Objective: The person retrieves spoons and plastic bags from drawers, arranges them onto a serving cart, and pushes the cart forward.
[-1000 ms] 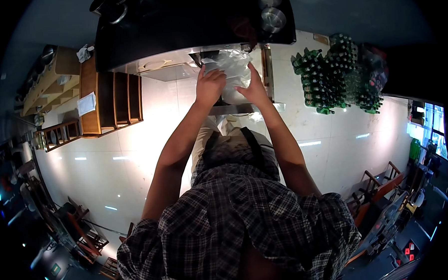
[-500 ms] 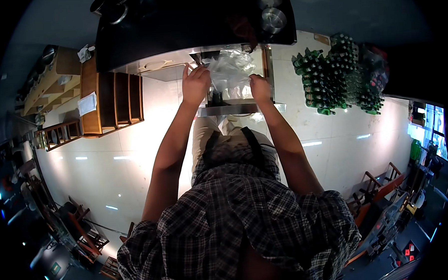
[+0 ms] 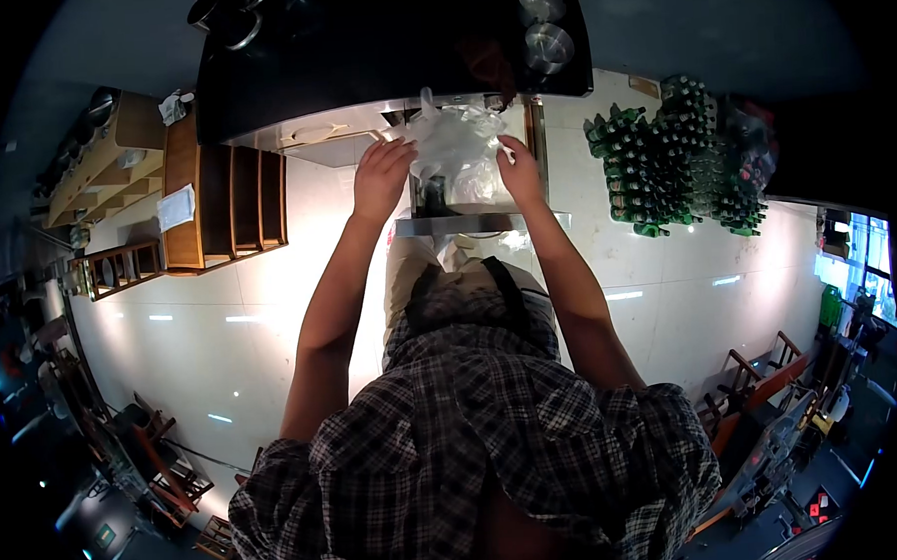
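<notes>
A crumpled, see-through plastic bag (image 3: 454,140) spreads between my two hands, above a pulled-out drawer (image 3: 466,223) under the dark counter. My left hand (image 3: 384,175) has its fingers closed on the bag's left edge. On the other side, my right hand (image 3: 520,169) pinches the bag's right edge between thumb and fingers. More clear plastic lies inside the drawer beneath it, and a dark item (image 3: 431,196) sits in the drawer's near left corner. The bag hides much of the drawer's contents.
Glass bowls (image 3: 548,47) and dark pans (image 3: 242,29) stand on the black counter (image 3: 389,57). A wooden shelf unit (image 3: 235,204) is on the left. Many green bottles (image 3: 649,171) crowd the floor at right. Wooden chairs (image 3: 773,371) lie further back.
My left hand has moved slightly left and down. The plastic bag is spread wider and bunched higher between my hands. My right hand has barely moved.
</notes>
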The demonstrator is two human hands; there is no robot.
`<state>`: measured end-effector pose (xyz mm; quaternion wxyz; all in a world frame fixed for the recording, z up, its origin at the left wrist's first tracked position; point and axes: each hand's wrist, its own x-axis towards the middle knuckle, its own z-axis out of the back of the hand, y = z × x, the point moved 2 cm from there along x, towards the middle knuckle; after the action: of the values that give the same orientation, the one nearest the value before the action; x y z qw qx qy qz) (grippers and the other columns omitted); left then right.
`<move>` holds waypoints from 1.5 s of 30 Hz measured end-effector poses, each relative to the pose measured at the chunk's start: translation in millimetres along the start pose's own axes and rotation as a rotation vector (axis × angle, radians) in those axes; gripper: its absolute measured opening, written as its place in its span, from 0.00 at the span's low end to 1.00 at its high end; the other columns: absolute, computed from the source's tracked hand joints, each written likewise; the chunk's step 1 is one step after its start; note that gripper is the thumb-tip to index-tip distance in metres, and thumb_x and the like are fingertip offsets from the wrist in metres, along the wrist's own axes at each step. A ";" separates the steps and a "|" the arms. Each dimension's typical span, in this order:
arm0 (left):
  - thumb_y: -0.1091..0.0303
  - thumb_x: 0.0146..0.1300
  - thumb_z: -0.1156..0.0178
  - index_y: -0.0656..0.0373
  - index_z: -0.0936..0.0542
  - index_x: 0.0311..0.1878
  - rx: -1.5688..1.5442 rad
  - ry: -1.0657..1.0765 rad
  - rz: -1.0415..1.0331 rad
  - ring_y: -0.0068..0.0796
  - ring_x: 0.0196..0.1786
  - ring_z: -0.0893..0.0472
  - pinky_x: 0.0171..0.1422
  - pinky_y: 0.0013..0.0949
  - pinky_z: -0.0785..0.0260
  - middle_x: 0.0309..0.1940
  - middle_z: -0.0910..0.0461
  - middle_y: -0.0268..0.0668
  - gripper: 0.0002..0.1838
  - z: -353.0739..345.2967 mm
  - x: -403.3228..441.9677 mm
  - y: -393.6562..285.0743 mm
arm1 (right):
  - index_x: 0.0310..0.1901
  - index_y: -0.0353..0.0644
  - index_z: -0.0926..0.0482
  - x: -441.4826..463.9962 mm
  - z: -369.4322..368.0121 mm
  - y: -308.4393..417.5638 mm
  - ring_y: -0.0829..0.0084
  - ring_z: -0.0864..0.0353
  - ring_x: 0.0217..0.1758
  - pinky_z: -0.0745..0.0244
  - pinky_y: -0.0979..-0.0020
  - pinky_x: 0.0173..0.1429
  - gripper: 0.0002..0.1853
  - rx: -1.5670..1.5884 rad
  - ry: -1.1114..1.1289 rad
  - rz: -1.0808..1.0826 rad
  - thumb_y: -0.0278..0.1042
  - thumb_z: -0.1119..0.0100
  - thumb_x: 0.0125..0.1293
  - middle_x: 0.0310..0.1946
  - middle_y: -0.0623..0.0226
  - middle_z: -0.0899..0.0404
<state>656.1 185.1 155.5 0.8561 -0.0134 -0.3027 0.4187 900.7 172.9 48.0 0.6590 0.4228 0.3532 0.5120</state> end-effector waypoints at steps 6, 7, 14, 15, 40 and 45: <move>0.77 0.47 0.41 0.56 0.21 0.36 -0.108 0.032 -0.142 0.33 0.49 0.22 0.56 0.40 0.30 0.42 0.19 0.33 0.11 4.4 -8.6 -28.5 | 0.57 0.41 0.31 12.8 -11.0 17.0 0.75 0.25 0.47 0.34 0.75 0.51 0.27 0.504 0.435 -0.533 0.44 0.39 0.57 0.43 0.71 0.22; 0.76 0.46 0.40 0.56 0.21 0.36 -0.108 0.030 -0.161 0.32 0.49 0.22 0.56 0.39 0.30 0.41 0.19 0.33 0.11 5.6 -9.0 -32.8 | 0.56 0.40 0.31 9.4 -15.4 19.8 0.75 0.25 0.47 0.33 0.75 0.50 0.28 0.383 0.548 -0.529 0.44 0.38 0.57 0.43 0.69 0.23; 0.77 0.47 0.43 0.58 0.20 0.38 -0.089 0.069 -0.035 0.35 0.47 0.21 0.52 0.35 0.28 0.43 0.20 0.34 0.13 5.5 -17.3 -33.1 | 0.48 0.33 0.25 -10.5 -29.2 4.3 0.76 0.22 0.38 0.29 0.77 0.43 0.17 0.349 0.535 -0.355 0.26 0.39 0.57 0.36 0.64 0.21; 0.77 0.47 0.43 0.58 0.20 0.38 -0.087 0.067 -0.035 0.35 0.47 0.21 0.52 0.35 0.28 0.43 0.20 0.34 0.13 3.9 -19.6 -31.3 | 0.45 0.32 0.24 -10.4 -26.8 0.8 0.76 0.22 0.36 0.28 0.78 0.41 0.14 0.279 0.435 -0.256 0.23 0.41 0.57 0.33 0.65 0.21; 0.79 0.61 0.48 0.60 0.28 0.57 -1.049 0.444 0.580 0.31 0.55 0.26 0.59 0.33 0.35 0.52 0.25 0.37 0.19 22.1 15.8 -33.0 | 0.39 0.37 0.27 -21.6 23.7 121.2 0.77 0.22 0.43 0.29 0.76 0.45 0.05 0.280 0.482 0.113 0.22 0.49 0.62 0.37 0.67 0.20; 0.84 0.61 0.54 0.59 0.28 0.56 -1.179 0.394 0.683 0.28 0.51 0.24 0.54 0.30 0.31 0.49 0.24 0.37 0.20 9.6 9.5 -12.9 | 0.45 0.38 0.26 -19.7 26.0 134.1 0.68 0.21 0.46 0.29 0.71 0.50 0.14 -0.005 0.210 0.266 0.28 0.41 0.57 0.39 0.62 0.20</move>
<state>664.6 181.3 171.7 0.5658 -0.6441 -0.2973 0.4202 869.2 164.5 182.2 0.5458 0.4083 0.3598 0.6371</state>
